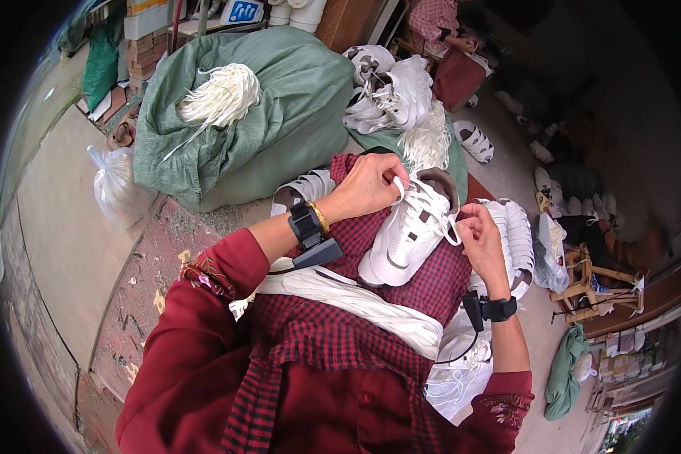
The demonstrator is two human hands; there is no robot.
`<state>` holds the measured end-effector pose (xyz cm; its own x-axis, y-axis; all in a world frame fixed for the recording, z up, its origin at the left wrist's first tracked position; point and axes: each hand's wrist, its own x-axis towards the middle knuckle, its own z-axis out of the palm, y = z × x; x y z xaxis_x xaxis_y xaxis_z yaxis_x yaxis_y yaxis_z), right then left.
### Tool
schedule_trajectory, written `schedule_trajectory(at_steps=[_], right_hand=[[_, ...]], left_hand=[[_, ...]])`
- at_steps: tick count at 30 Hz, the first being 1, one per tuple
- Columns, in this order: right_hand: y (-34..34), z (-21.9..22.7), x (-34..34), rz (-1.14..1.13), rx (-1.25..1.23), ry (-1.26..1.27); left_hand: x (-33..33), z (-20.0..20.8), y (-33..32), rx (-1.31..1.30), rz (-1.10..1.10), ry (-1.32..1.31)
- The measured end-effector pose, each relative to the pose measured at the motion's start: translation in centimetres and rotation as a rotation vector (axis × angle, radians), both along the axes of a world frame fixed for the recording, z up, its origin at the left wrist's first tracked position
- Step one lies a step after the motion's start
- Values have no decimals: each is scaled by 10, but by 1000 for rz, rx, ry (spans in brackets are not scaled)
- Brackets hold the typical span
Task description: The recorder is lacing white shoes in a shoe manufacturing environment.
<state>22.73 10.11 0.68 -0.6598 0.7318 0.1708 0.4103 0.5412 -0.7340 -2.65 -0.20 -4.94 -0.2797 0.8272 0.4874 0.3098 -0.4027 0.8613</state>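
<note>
A white sneaker rests on my lap over a red-and-black checked cloth, its toe toward me and its dark-lined opening away from me. White laces run through its upper eyelets. My left hand pinches a lace end at the left of the shoe's opening. On the other side, my right hand has its fingers closed on a loop of lace beside the eyelets. A thick bundle of white laces lies across my lap, nearer my body than the shoe.
A large green sack stands at the far left with a heap of white laces on top. White shoes are piled ahead, and more white shoes stack at my right. A wooden stool sits farther right; another person is at the back.
</note>
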Motion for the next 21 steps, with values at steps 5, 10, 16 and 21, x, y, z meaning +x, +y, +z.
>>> schedule_trajectory(at_steps=[5,10,16,21], right_hand=[[2,-7,-4,42,10,82],[-15,-7,-3,68,-62,167],[-22,-1,8,14,-74,122],[-12,19,-23,-58,140,262]], left_hand=[[2,0,-4,-27,-9,1],[1,-7,0,1,-18,-56],[3,0,0,-18,40,-8],[0,2,8,13,52,34]])
